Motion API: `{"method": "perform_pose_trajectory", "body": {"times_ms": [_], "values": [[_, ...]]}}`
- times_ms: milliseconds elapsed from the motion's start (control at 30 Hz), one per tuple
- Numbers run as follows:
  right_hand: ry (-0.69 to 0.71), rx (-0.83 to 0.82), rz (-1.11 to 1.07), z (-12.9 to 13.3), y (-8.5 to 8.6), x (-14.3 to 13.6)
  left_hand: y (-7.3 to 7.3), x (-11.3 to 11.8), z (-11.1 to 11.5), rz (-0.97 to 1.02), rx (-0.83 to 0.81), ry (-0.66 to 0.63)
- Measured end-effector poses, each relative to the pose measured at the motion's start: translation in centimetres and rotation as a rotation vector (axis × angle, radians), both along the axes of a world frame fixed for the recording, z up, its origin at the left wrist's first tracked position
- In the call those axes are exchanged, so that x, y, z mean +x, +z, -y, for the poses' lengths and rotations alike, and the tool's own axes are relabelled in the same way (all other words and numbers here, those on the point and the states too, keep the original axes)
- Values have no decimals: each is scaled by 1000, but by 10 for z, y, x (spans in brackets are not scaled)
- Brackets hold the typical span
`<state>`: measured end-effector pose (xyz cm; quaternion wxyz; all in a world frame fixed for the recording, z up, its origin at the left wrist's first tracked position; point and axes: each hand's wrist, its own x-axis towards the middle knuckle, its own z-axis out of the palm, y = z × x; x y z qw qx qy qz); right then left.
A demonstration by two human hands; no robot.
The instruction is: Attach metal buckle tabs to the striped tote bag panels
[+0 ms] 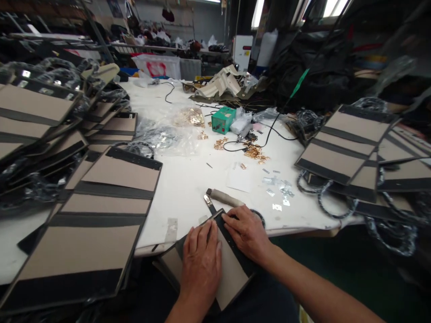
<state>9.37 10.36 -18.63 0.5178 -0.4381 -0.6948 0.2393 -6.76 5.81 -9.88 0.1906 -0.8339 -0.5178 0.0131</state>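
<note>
A beige and black panel lies tilted at the table's front edge, its lower part over my lap. My left hand rests flat on it, fingers stretched toward its top corner. On the dark strip along the panel's right side is my right hand, its fingers bent and their tips pressed near the corner; whether they pinch anything small is hidden. Just beyond the corner lies a tool with a wrapped handle, beside a dark strap with a metal end. Part of a black loop shows behind my right hand.
Stacked panels stand at the left and right of the white table. Farther back are a green box with a cable, gold hardware and clear bags. Small metal plates lie right of centre.
</note>
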Motion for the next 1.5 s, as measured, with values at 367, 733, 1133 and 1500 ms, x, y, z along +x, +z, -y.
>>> {"method": "perform_pose_trajectory", "body": {"times_ms": [367, 733, 1133, 1500], "values": [[33, 34, 246, 0, -1, 2, 8, 3, -8, -94, 19, -29], [76, 42, 141, -5, 7, 21, 3, -15, -8, -128, 68, -100], [-340, -704, 383, -137, -48, 147, 0, -19, -6, 21, 56, -111], [-247, -747, 519, -161, -50, 145, -1, -17, -5, 71, -19, -82]]}}
